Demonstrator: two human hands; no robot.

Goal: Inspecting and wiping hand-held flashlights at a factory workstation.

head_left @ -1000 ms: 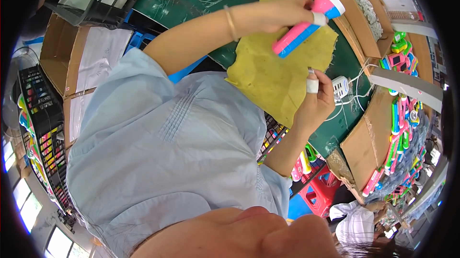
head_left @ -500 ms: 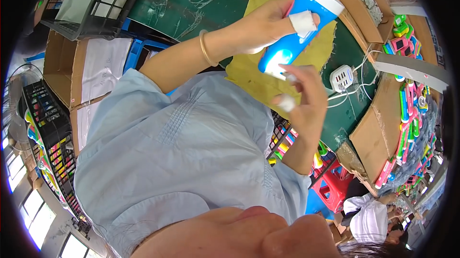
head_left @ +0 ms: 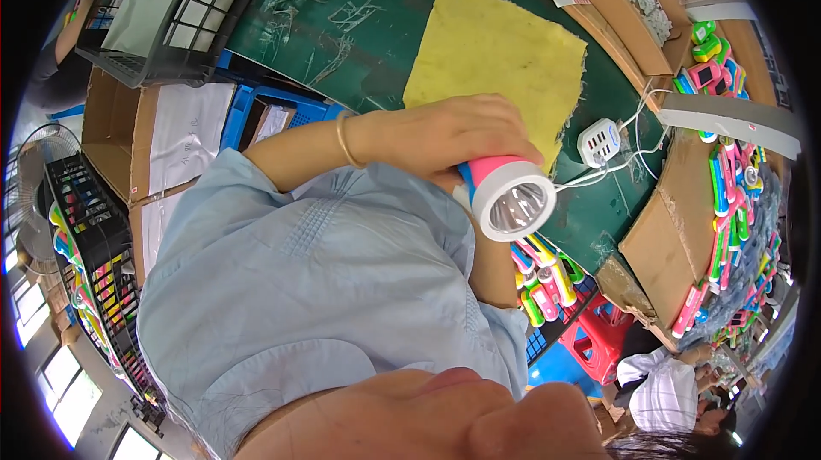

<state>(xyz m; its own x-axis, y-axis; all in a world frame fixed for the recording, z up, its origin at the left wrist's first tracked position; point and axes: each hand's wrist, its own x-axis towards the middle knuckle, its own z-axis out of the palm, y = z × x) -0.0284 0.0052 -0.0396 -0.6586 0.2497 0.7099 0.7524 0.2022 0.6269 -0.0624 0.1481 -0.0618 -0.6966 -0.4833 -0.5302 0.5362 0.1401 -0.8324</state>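
Note:
My left hand (head_left: pixel 453 131), with a gold bangle on its wrist, is closed over a flashlight (head_left: pixel 486 168). The flashlight has a pink collar, a white rim and a bit of blue body showing. Its round silvery reflector (head_left: pixel 517 208) faces me and looks unlit. From below, my right forearm (head_left: pixel 493 268) comes up behind the flashlight head. My right hand is mostly hidden there, so its fingers cannot be read. A yellow cloth (head_left: pixel 496 50) lies flat on the green table (head_left: pixel 342 24) just beyond my left hand.
A white multi-port charger (head_left: pixel 599 142) with cables sits right of the cloth. Small colourful flashlights (head_left: pixel 547 280) fill a basket below the table edge. Black crates (head_left: pixel 188 24) and cardboard boxes (head_left: pixel 115 135) stand left. A red stool (head_left: pixel 594 340) and another person (head_left: pixel 663 392) are lower right.
The flashlight has come down off the cloth toward me and turned, so its reflector now faces me. The bright glow at its lower end no longer shows. My right hand went behind it.

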